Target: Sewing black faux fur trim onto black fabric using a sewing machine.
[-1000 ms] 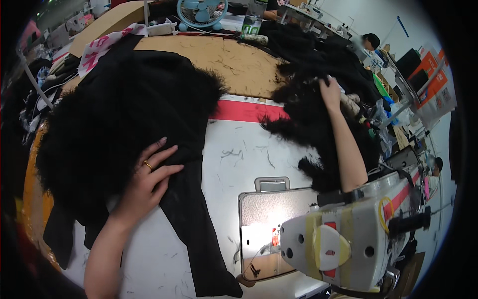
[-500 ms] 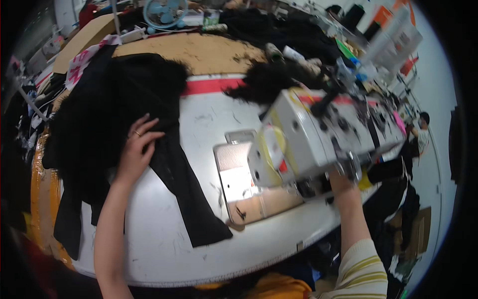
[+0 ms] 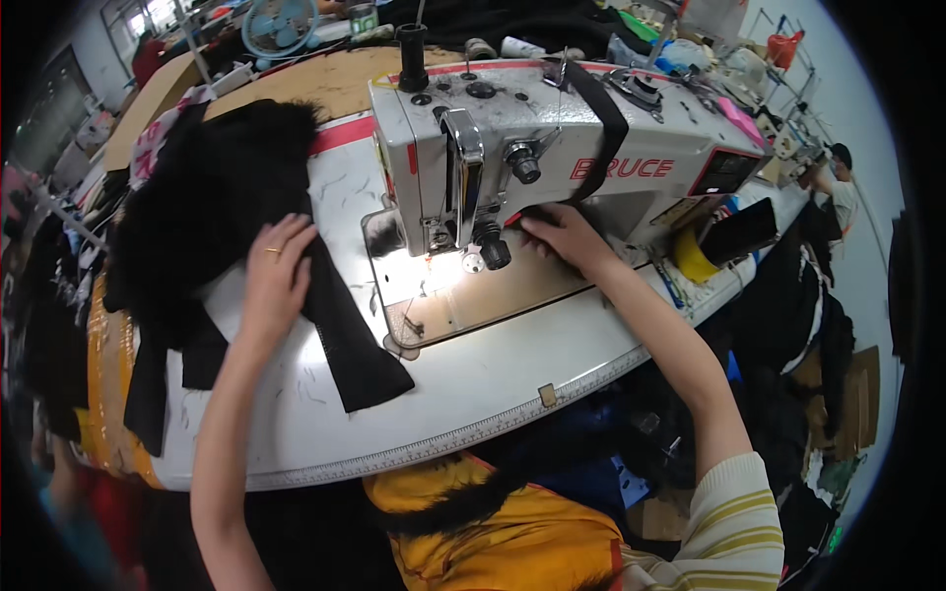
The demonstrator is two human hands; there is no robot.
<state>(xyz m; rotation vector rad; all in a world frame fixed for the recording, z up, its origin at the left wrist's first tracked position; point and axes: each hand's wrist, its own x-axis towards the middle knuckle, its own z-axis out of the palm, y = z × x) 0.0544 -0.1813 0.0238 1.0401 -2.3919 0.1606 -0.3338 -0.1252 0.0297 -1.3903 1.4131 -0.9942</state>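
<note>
My left hand (image 3: 279, 266) rests on a black garment (image 3: 217, 167) with a fluffy fur part, spread on the white sewing table (image 3: 286, 414); its fingers are slightly bent and apart, the fingertips on the cloth. My right hand (image 3: 557, 236) is under the arm of a white sewing machine (image 3: 636, 128), right of the needle area and lit metal bed plate (image 3: 507, 305). Its fingers are curled by a small red part; what they hold, if anything, is hidden.
A yellow cup (image 3: 695, 256) stands right of the machine. A blue fan (image 3: 276, 30) and cardboard board (image 3: 266, 87) lie behind. Orange cloth (image 3: 512, 532) with black fluff is below the table edge. A co-worker (image 3: 843, 192) works at far right.
My right hand has left the black fur scraps behind the machine and come forward under the machine's arm. My left hand stays on the garment. The view has swung to the right.
</note>
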